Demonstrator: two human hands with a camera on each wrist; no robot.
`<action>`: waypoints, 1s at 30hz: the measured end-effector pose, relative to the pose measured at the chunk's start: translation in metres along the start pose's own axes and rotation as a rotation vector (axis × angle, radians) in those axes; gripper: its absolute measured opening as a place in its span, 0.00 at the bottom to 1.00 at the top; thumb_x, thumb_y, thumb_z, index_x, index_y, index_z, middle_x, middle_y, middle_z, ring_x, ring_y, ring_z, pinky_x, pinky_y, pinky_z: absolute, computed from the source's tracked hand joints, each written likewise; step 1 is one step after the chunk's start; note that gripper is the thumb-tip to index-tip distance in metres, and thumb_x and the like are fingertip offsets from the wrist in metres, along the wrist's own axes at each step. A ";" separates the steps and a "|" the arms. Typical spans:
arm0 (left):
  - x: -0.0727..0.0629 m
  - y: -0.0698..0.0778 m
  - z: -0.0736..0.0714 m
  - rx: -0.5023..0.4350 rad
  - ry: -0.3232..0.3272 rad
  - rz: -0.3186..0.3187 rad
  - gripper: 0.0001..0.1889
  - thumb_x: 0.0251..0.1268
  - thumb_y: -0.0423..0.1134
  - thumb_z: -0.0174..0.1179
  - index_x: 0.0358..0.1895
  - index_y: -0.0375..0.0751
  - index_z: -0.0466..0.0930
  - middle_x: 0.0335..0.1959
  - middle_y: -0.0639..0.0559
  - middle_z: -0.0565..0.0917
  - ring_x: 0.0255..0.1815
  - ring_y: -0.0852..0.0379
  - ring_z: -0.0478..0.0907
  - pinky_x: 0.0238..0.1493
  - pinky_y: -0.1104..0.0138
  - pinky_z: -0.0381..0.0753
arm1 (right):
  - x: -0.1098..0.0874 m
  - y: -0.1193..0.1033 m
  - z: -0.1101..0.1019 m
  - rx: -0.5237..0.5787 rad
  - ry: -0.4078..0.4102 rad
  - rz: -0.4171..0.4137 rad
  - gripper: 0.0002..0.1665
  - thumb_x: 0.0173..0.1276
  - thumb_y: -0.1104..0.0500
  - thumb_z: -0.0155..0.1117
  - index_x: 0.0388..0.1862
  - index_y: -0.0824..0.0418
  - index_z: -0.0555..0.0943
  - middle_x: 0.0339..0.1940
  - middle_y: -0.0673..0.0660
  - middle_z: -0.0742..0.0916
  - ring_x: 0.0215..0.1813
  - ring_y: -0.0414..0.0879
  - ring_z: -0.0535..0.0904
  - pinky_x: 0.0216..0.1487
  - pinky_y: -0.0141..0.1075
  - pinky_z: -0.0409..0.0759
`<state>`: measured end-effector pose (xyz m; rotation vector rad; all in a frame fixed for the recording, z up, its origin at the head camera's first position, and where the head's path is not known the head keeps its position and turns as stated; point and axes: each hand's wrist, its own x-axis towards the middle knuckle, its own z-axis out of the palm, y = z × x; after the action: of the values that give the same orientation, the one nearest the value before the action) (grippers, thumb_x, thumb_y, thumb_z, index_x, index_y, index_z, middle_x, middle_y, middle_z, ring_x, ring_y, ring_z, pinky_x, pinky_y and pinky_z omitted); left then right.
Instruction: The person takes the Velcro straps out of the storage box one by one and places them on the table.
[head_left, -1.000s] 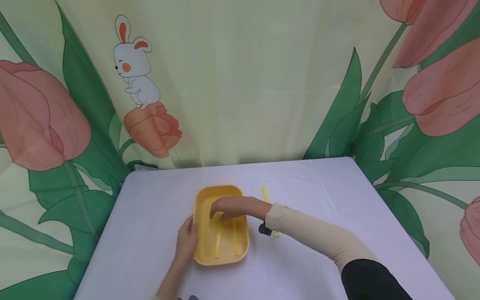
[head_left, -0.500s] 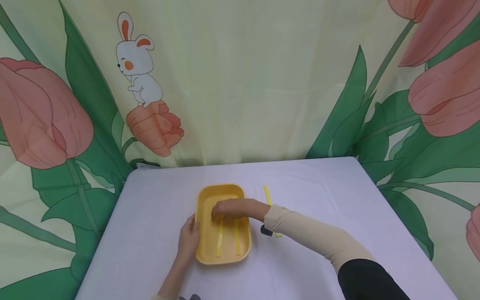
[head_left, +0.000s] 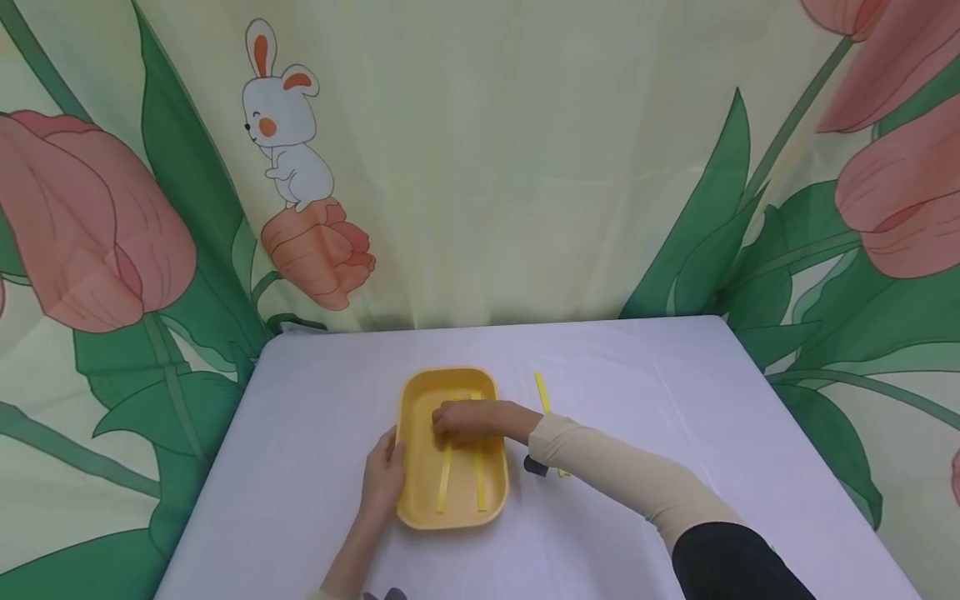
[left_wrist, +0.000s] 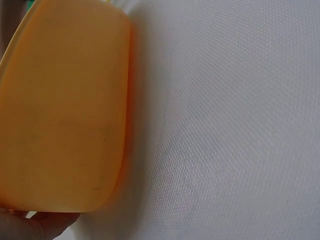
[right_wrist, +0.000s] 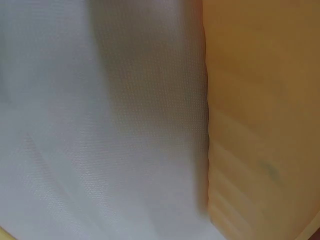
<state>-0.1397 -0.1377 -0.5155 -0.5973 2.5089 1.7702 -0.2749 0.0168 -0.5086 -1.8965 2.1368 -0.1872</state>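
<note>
In the head view, a yellow plastic tray (head_left: 417, 504) stands on the white table. My left hand (head_left: 382, 475) grips its left rim. The left wrist view shows the tray's outer wall (left_wrist: 65, 110), with fingers (left_wrist: 47, 225) at its lower end. My right hand (head_left: 467, 421) reaches over the right rim into the tray, fingers curled downward, fingertips hidden. Under it, two thin yellow strips lie lengthwise on the tray floor, a left strip (head_left: 444, 483) and a right strip (head_left: 481, 483). I cannot tell whether the right fingers pinch the left strip.
Right of the tray, more yellow strips (head_left: 542, 392) lie on the white tablecloth (head_left: 622, 375), partly hidden by the right forearm. A small dark wrist camera (head_left: 536, 466) hangs under the right sleeve. Behind the table hangs a curtain (head_left: 510, 183) printed with tulips and a rabbit.
The right hand's fingers have curled in further and dipped lower over the strips. The left hand keeps its hold on the tray. The whole head view has shifted slightly.
</note>
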 end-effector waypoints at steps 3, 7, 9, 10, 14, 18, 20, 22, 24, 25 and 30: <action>0.000 0.001 0.000 0.003 0.004 0.001 0.22 0.75 0.34 0.41 0.68 0.32 0.59 0.65 0.34 0.66 0.65 0.39 0.64 0.62 0.49 0.67 | 0.002 0.002 0.000 0.003 -0.010 -0.003 0.12 0.56 0.70 0.65 0.38 0.56 0.84 0.37 0.48 0.79 0.41 0.39 0.71 0.46 0.20 0.68; -0.001 0.000 0.000 0.001 0.002 0.000 0.22 0.75 0.34 0.41 0.69 0.33 0.59 0.65 0.34 0.66 0.65 0.39 0.64 0.62 0.49 0.68 | 0.005 0.002 -0.002 0.021 -0.042 0.001 0.11 0.58 0.70 0.65 0.37 0.56 0.83 0.36 0.47 0.78 0.40 0.39 0.71 0.45 0.20 0.68; -0.001 0.000 0.000 -0.007 0.002 0.004 0.22 0.75 0.34 0.41 0.69 0.33 0.59 0.65 0.34 0.66 0.64 0.39 0.65 0.61 0.50 0.68 | 0.006 0.001 -0.003 0.019 -0.058 0.001 0.11 0.58 0.69 0.65 0.37 0.55 0.82 0.35 0.46 0.77 0.40 0.39 0.70 0.43 0.19 0.68; 0.000 -0.001 0.000 -0.010 0.003 0.007 0.22 0.75 0.34 0.42 0.68 0.33 0.60 0.65 0.34 0.66 0.64 0.39 0.65 0.61 0.50 0.68 | 0.007 0.001 -0.004 0.020 -0.065 0.001 0.11 0.58 0.69 0.65 0.36 0.55 0.83 0.35 0.46 0.77 0.39 0.39 0.70 0.43 0.19 0.68; 0.000 -0.001 0.001 -0.015 0.011 0.011 0.21 0.74 0.33 0.42 0.68 0.32 0.61 0.65 0.34 0.67 0.64 0.40 0.65 0.62 0.50 0.67 | 0.010 -0.001 -0.006 0.018 -0.097 -0.012 0.10 0.58 0.70 0.65 0.35 0.56 0.83 0.33 0.47 0.78 0.38 0.39 0.70 0.41 0.20 0.67; 0.001 -0.001 0.002 -0.014 0.003 0.011 0.22 0.74 0.33 0.42 0.68 0.32 0.60 0.65 0.35 0.66 0.65 0.39 0.63 0.63 0.50 0.66 | 0.013 -0.003 -0.009 0.045 -0.131 -0.011 0.10 0.57 0.72 0.63 0.32 0.58 0.83 0.28 0.47 0.78 0.34 0.39 0.70 0.37 0.20 0.67; 0.001 -0.001 0.001 -0.011 0.000 0.020 0.22 0.74 0.33 0.42 0.68 0.31 0.60 0.65 0.34 0.66 0.65 0.39 0.63 0.63 0.49 0.66 | 0.014 -0.004 -0.011 0.063 -0.147 0.001 0.10 0.56 0.72 0.62 0.31 0.58 0.83 0.26 0.46 0.79 0.33 0.38 0.71 0.36 0.20 0.67; 0.000 -0.001 0.001 -0.004 -0.001 0.026 0.22 0.74 0.33 0.42 0.68 0.31 0.60 0.65 0.34 0.66 0.65 0.39 0.63 0.63 0.49 0.65 | 0.014 -0.005 -0.013 0.086 -0.165 0.021 0.10 0.57 0.72 0.62 0.31 0.58 0.83 0.26 0.46 0.79 0.31 0.37 0.71 0.34 0.19 0.68; 0.000 -0.001 0.001 0.003 0.001 0.030 0.22 0.74 0.33 0.42 0.67 0.31 0.61 0.65 0.34 0.67 0.65 0.39 0.63 0.63 0.50 0.66 | 0.014 -0.006 -0.015 0.091 -0.169 0.025 0.10 0.57 0.72 0.63 0.31 0.58 0.83 0.26 0.46 0.80 0.31 0.37 0.71 0.34 0.19 0.68; 0.000 0.000 0.001 0.007 0.003 0.032 0.22 0.74 0.33 0.43 0.67 0.31 0.61 0.65 0.34 0.67 0.65 0.39 0.63 0.63 0.50 0.66 | 0.014 -0.005 -0.016 0.094 -0.162 0.026 0.09 0.57 0.71 0.63 0.30 0.57 0.83 0.26 0.45 0.80 0.31 0.37 0.71 0.34 0.19 0.68; 0.001 -0.002 -0.002 0.002 0.011 0.045 0.21 0.74 0.33 0.43 0.67 0.31 0.61 0.65 0.35 0.67 0.65 0.39 0.63 0.63 0.50 0.66 | 0.008 -0.004 -0.025 0.130 -0.120 0.024 0.08 0.58 0.69 0.64 0.30 0.57 0.83 0.26 0.44 0.80 0.31 0.36 0.72 0.35 0.19 0.70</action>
<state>-0.1400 -0.1402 -0.5168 -0.5558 2.5514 1.7834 -0.2788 0.0059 -0.4841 -1.7622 2.0169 -0.1972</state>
